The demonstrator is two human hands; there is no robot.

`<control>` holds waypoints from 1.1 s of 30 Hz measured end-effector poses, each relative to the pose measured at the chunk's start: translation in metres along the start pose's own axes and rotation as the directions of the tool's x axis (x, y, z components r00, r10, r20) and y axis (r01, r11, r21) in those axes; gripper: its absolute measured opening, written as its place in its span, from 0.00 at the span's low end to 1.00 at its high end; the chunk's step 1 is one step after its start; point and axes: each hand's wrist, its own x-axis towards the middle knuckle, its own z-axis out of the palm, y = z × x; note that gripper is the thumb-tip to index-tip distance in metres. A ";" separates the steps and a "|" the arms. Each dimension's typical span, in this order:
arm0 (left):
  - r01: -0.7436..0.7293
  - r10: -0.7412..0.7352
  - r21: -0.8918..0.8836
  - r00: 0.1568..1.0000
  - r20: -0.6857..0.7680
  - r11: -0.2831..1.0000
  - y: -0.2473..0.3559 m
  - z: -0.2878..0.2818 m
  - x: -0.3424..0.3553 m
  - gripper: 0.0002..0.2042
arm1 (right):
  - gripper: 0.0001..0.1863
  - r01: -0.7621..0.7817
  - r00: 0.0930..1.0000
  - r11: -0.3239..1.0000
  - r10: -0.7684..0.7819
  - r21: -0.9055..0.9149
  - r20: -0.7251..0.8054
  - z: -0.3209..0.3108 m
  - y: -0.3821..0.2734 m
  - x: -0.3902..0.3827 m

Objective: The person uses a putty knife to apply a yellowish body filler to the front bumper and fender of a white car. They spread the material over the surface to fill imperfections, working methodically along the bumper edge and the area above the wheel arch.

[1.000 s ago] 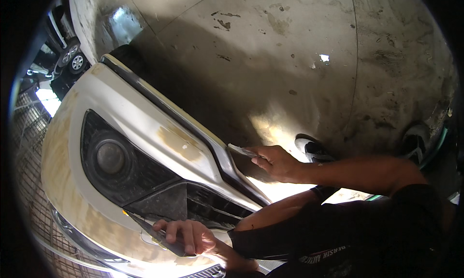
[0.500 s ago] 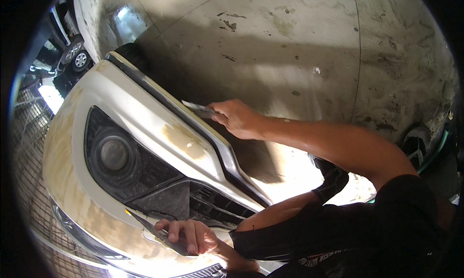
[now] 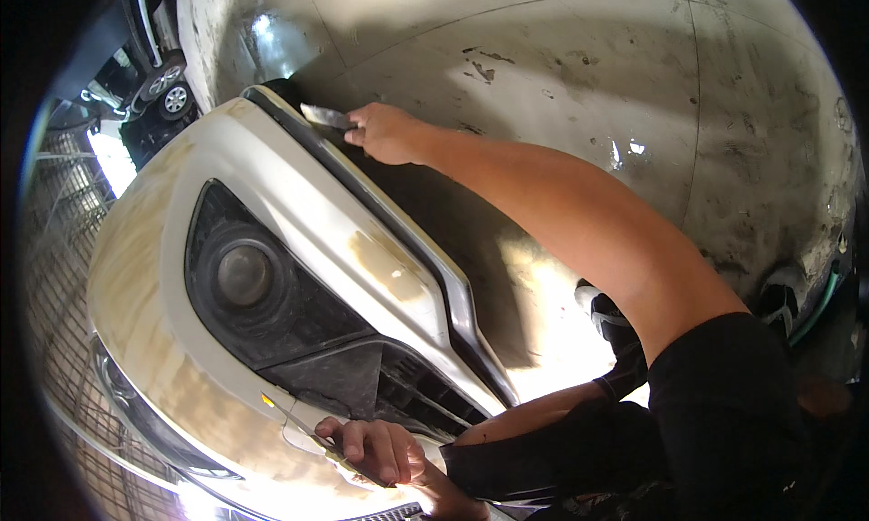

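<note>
My right hand (image 3: 385, 133) grips a flat, light-edged blade tool (image 3: 324, 115) at the far upper end of the bumper's lower lip (image 3: 389, 209). The white bumper (image 3: 285, 172) has tan, smudged patches and a black fog light housing (image 3: 243, 275). Near the bottom, my left hand (image 3: 380, 449) has its fingers curled over a thin dark flat plate (image 3: 342, 458) with a yellow bit at its tip, just over the bumper's patched surface below the housing.
My feet (image 3: 778, 290) are on the stained concrete floor (image 3: 588, 68), with a green hose (image 3: 819, 304) at the right edge. Other vehicles' wheels (image 3: 175, 101) are at the upper left. A headlamp (image 3: 136, 394) and a metal lattice (image 3: 63, 249) line the left side.
My right hand and tool have moved up and leftward along the lower lip, the arm stretching out. My left hand stays on the plate. The view has shifted slightly.
</note>
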 end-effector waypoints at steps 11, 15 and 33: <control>-0.159 0.171 0.106 0.979 -0.110 0.982 0.038 0.046 -0.012 0.19 | 0.13 -0.302 0.953 0.906 0.291 0.296 0.081 0.008 0.020 -0.061; -0.287 0.349 0.242 0.897 -0.272 0.927 0.056 0.079 -0.031 0.21 | 0.16 -0.232 0.972 0.921 0.228 0.313 0.051 0.020 0.015 -0.054; -0.110 0.138 -0.219 0.983 0.120 0.969 0.057 0.094 0.107 0.22 | 0.13 -0.272 0.960 0.917 0.239 0.291 0.144 0.007 -0.015 0.063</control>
